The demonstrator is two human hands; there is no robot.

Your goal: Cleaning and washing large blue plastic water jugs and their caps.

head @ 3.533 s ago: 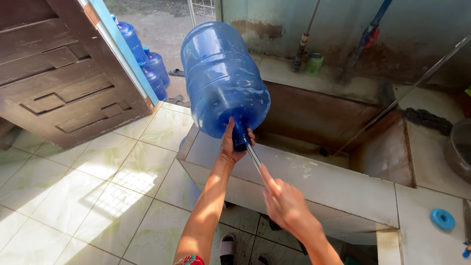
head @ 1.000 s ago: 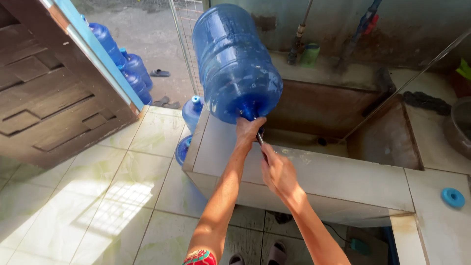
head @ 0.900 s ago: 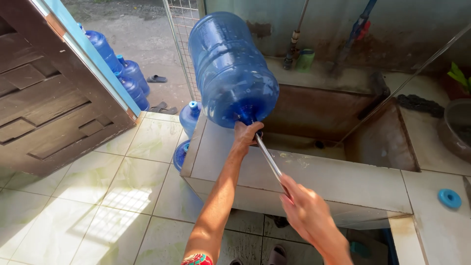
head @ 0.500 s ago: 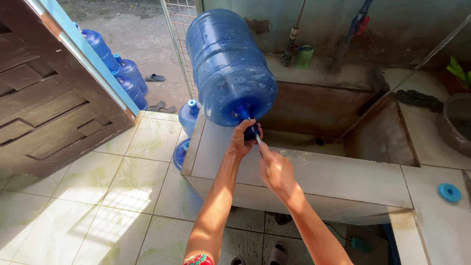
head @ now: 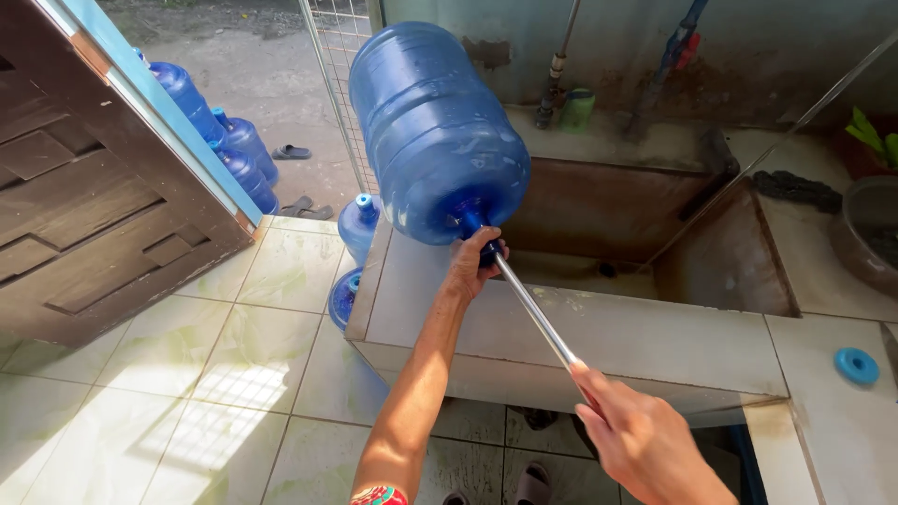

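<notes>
**Rod drawn out of an inverted water bottle at a tiled wash basin**

A tiled concrete basin wall (head: 599, 337) fronts a stained sink, with pale floor tiles below and spare blue bottles (head: 234, 154) beyond a brown wooden door (head: 84, 206). The large translucent blue plastic water bottle (head: 435, 131) is tilted neck-down, its base away from the fingers and its neck inside them. The left hand (head: 472, 266), arm extended upward, has its fingers wrapped closed around the bottle neck. The right hand (head: 645, 444), low and near the camera, has its fingers closed on the near end of a thin straight metal rod (head: 533, 313), whose far end enters the bottle mouth just beyond the left fingers. The step appears to be scrubbing the interior, rod mostly withdrawn. A further stroke would call for a push along the neck axis with the left grip steady. A small blue cap (head: 856, 365) lies well to the right of the right fingers.
</notes>
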